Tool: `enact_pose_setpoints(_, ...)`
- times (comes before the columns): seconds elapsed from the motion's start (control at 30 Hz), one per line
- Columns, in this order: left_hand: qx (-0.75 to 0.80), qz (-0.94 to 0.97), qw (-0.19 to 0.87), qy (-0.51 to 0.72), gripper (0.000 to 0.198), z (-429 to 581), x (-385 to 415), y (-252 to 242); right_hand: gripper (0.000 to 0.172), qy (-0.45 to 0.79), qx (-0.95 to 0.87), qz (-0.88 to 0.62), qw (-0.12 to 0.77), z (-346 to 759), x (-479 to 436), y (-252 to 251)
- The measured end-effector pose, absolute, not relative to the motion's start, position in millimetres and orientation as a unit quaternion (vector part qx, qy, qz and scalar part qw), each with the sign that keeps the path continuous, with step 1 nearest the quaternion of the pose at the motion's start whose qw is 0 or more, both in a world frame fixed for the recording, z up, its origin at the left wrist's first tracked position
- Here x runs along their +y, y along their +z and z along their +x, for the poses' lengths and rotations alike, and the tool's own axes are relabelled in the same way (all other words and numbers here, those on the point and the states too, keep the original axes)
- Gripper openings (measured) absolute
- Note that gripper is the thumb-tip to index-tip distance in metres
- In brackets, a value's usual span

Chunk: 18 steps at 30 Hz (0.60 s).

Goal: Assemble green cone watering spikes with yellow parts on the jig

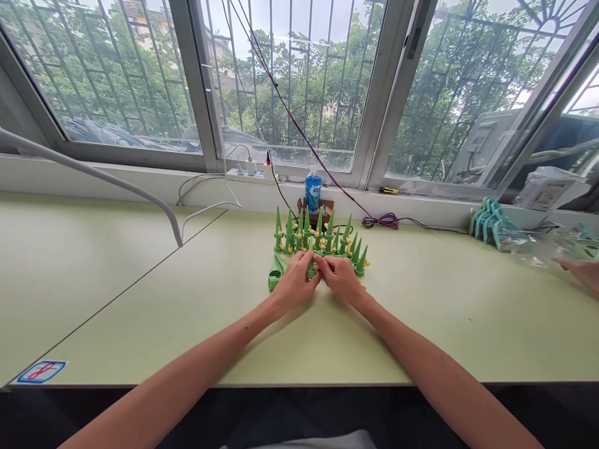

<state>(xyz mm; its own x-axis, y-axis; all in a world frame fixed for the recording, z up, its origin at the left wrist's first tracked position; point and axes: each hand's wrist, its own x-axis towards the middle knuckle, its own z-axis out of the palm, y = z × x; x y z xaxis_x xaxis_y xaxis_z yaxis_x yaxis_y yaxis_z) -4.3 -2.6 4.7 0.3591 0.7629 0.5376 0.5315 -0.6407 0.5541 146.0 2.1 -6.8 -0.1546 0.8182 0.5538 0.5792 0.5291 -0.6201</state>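
Observation:
My left hand (296,277) is closed around a green watering spike (310,268), which stands roughly upright over the table. Close against it, my right hand (342,278) pinches at a small yellow valve (316,265) on the spike's side; the fingertips partly hide it. Just beyond both hands, several green spikes with yellow valves (330,231) stand point up in rows. More green spikes without visible valves (277,265) lie on their sides left of my left hand, one open end facing me. A few yellow bits show beside my right wrist.
Behind the spikes stand a brown box (327,207) and a blue liquid bottle (313,190). A cable coil (381,221) lies near the sill, and a white cable (140,190) arches across the left. Teal hangers (492,223) and another person's hand (583,274) are at right.

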Motion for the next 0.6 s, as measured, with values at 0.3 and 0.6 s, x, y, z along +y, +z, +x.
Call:
enact_pose_setpoints(0.3,0.4,0.809,0.156,0.402,0.01,-4.6,-3.6,6.2,0.053,0.129,-0.752,-0.463,0.451,145.5,0.9,-6.4)
enact_pose_setpoints(0.6,0.399,0.804,0.16,0.411,0.019,-4.7,-2.5,5.0,0.049,0.126,-0.759,-0.462,0.441,145.5,0.5,-5.5)
